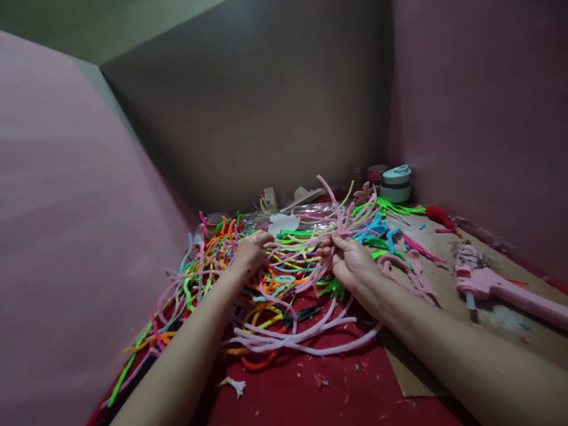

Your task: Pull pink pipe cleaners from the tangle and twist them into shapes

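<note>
The red worktop point(350, 396) carries a tangled heap of multicoloured fuzzy pipe cleaners point(270, 290), a flat brown cardboard sheet point(408, 376), a frayed white tuft point(238, 387) and small coloured scraps point(319, 380).

No lettering can be read; a small white tag point(268, 199) near twelve o'clock bears marks too small to make out.

The right hand point(350, 260) partly hides pink pipe cleaners point(341, 223); the glue gun point(494, 283) is cropped.
</note>
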Tool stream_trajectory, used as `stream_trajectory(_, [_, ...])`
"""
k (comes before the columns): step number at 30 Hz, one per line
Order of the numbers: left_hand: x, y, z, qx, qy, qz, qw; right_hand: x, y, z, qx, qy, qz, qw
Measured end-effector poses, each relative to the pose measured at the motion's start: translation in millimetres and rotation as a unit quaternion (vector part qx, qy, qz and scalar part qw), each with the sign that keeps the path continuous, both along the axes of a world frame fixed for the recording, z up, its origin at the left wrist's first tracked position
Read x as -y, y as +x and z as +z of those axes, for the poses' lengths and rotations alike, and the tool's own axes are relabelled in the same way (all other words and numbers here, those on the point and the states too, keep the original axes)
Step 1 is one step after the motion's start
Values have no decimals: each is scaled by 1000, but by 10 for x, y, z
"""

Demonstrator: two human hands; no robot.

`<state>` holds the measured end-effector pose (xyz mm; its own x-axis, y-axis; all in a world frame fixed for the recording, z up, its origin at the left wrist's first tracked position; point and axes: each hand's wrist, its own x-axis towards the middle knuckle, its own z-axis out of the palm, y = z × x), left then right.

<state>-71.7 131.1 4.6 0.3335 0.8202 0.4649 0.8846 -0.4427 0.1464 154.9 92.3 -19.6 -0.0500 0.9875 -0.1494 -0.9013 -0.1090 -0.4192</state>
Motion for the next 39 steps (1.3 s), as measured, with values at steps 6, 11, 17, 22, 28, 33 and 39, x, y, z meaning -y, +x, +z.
stream_trajectory(6, [214, 209, 262, 154, 16, 26, 988, -17, -14, -50, 6, 11, 18, 1000])
stream_trajectory(11, [453, 555, 406, 188, -143, -35, 971, -4, -22, -56, 10, 6, 28, 1000])
stream_trajectory(17, [497, 616, 289, -148, -44, -9, 988, 19, -25, -18, 15, 11, 44, 999])
stream_trajectory(22, [527, 492, 312, -69, -98, 4, 993, 15, -19, -15, -4, 1, 49, 999])
stream_trajectory(28, [784, 373, 448, 70, -166, -24, 983, 20, -19, -6, -19, -24, 53, 998])
stream_trajectory(33, [961, 287, 487, 102, -217, -23, 971, 26, -59, -48, -20, -31, 54, 998])
stream_trajectory(39, [1189, 298, 486, 72, -196, -18, 978, 28, -72, -70, -21, -71, 63, 995])
